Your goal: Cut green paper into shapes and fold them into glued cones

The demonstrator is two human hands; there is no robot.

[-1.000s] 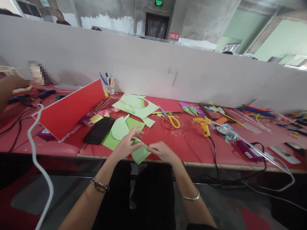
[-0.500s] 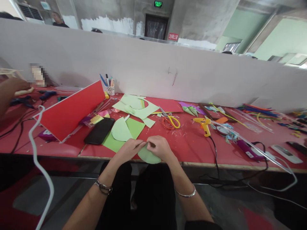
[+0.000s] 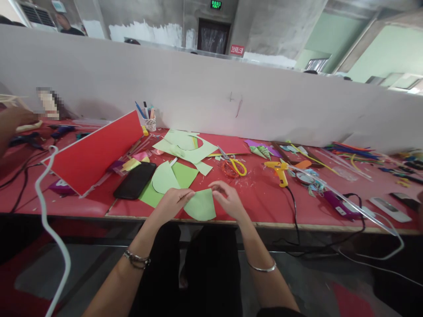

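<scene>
A piece of light green paper, shaped like a fan with a curved lower edge, is held over the front edge of the red table. My left hand pinches its upper left side between thumb and fingers. At the upper right corner is my right hand, its fingers loosely curled and thumb apart from them, just beside the paper's edge. Behind my left hand, a pale green cut piece lies on a brighter green sheet. Scissors with yellow and orange handles lie beyond my right hand.
A black phone and a slanted red board are on the left. A yellow glue gun with its cord lies right, near a purple power strip. Behind are cut green paper and a pen cup. Another person's hand shows far left.
My right hand has moved right and opened away from the paper's top, where both hands met. The green paper now shows more fully, spread flatter, while my left hand keeps hold of it.
</scene>
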